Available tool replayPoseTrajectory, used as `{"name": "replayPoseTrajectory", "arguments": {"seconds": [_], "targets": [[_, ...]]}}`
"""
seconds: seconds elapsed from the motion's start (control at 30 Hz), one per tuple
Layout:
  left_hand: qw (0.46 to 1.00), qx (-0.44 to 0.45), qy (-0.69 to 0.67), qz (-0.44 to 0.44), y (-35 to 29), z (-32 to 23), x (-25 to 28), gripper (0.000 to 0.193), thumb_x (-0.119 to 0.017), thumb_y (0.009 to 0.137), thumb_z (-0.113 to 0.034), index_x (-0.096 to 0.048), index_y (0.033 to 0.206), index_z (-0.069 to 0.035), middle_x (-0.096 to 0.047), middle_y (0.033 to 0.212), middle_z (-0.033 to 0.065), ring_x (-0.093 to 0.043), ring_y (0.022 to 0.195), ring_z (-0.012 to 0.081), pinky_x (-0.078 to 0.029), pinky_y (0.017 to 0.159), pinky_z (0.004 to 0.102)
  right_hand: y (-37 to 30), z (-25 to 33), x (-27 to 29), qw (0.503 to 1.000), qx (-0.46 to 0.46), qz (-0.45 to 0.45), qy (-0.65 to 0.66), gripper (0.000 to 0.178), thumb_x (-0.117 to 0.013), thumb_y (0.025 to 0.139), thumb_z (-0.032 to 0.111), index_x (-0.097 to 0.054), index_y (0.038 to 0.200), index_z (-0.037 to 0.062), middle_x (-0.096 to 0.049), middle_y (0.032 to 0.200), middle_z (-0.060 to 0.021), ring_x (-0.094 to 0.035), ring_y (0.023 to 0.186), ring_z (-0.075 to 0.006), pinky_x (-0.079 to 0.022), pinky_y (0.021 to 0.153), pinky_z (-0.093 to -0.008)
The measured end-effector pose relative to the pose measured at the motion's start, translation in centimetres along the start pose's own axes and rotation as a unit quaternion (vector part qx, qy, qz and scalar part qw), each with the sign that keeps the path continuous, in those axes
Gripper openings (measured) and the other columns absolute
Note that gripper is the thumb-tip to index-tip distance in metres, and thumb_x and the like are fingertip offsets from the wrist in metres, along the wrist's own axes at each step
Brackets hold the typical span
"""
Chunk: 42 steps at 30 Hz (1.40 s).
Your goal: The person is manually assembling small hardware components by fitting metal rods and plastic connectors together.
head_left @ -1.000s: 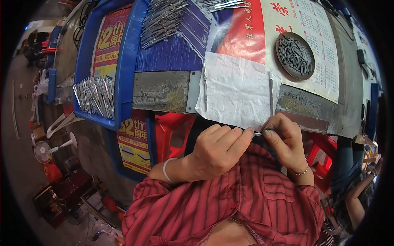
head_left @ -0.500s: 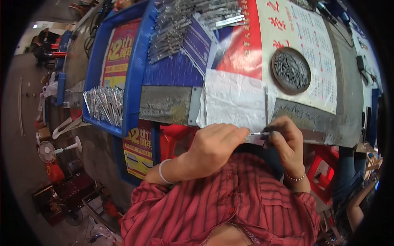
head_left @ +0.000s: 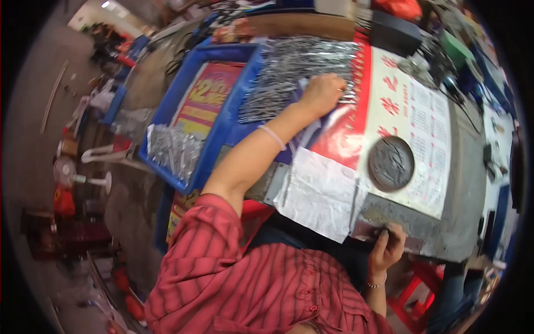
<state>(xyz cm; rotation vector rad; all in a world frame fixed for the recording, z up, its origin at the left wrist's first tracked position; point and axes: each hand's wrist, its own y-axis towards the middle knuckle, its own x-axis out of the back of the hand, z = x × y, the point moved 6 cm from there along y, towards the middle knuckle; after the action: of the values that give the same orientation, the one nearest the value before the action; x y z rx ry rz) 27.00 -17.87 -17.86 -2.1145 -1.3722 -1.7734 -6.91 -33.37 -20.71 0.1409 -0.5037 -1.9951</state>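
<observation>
The left hand (head_left: 321, 93) rests with its grip curled loosely on the heap of thin silvery metal pins (head_left: 289, 78) on the blue tray (head_left: 222, 139); they look light, stiff and slippery, best pinched mid-length, while the right hand (head_left: 386, 247) pinches the tabletop edge (head_left: 445, 245).

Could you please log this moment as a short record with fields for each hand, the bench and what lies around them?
left hand: stretched forward, resting on the pile of thin grey metal pieces
right hand: at the near bench edge, fingers on a small flat metal piece; grip unclear
bench: covered by a red and white printed sheet
round dark disc: lying on that sheet
white paper: hanging over the near edge
blue tray: on the left, holding more grey metal pieces
</observation>
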Motion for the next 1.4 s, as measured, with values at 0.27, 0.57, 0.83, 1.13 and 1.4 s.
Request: {"name": "replayPoseTrajectory", "arguments": {"seconds": [0.27, 0.57, 0.83, 1.13, 1.4], "targets": [[0.993, 0.04, -0.071, -0.09, -8.2, -7.5, 13.2, 0.016, -0.065, 0.078, -0.009, -0.062, 0.091, -0.001, -0.06, 0.089, 0.0153, -0.06, 0.085, 0.0332, -0.048, 0.074, 0.04, -0.9, -1.3, 1.3, 0.999, -0.033, -0.02, -0.008, 0.011, -0.048, 0.094, 0.001, -0.052, 0.104, -0.0021, -0.054, 0.092, -0.0077, -0.05, 0.07, -0.0118, -0.043, 0.066, -0.0237], [0.898, 0.418, 0.048, -0.129, -28.0, 2.6, 27.4, 0.02, -0.063, 0.079, -0.007, -0.063, 0.097, 0.0, -0.064, 0.087, 0.0148, -0.065, 0.078, 0.0235, -0.051, 0.07, 0.0309, -0.3, -1.4, 0.8, 0.995, -0.058, -0.014, -0.082, 0.01, -0.049, 0.096, 0.005, -0.053, 0.102, -0.0022, -0.054, 0.091, -0.0047, -0.049, 0.074, -0.0099, -0.042, 0.067, -0.0219], [0.892, 0.438, 0.111, -0.024, -28.4, 4.8, 25.2, 0.023, -0.063, 0.075, -0.014, -0.054, 0.091, 0.0, -0.063, 0.083, 0.0186, -0.063, 0.079, 0.0344, -0.05, 0.071, 0.0415, 0.2, -1.0, 1.3, 0.993, -0.095, -0.018, -0.068, 0.009, -0.049, 0.094, 0.001, -0.053, 0.101, -0.0023, -0.053, 0.09, -0.006, -0.048, 0.071, -0.0103, -0.041, 0.066, -0.0225], [0.886, 0.463, -0.018, -0.028, -30.7, 6.4, 26.2, 0.017, -0.063, 0.083, -0.004, -0.056, 0.097, 0.001, -0.059, 0.079, 0.0042, -0.053, 0.071, 0.0098, -0.045, 0.064, 0.0244, 10.3, 1.9, -1.7, 0.965, -0.003, 0.105, -0.242, 0.01, -0.058, 0.082, -0.002, -0.056, 0.093, -0.0031, -0.056, 0.08, -0.0133, -0.056, 0.071, -0.0202, -0.046, 0.069, -0.0285], [0.889, 0.448, -0.076, -0.06, -30.8, 7.1, 26.0, 0.02, -0.061, 0.087, -0.006, -0.057, 0.106, 0.001, -0.058, 0.084, 0.0004, -0.051, 0.073, 0.0072, -0.043, 0.067, 0.0209, 15.6, -1.9, -2.4, 0.846, 0.025, 0.261, -0.465, 0.019, -0.062, 0.076, 0.007, -0.052, 0.091, 0.0005, -0.056, 0.091, -0.0176, -0.056, 0.086, -0.0368, -0.046, 0.074, -0.044]]}}
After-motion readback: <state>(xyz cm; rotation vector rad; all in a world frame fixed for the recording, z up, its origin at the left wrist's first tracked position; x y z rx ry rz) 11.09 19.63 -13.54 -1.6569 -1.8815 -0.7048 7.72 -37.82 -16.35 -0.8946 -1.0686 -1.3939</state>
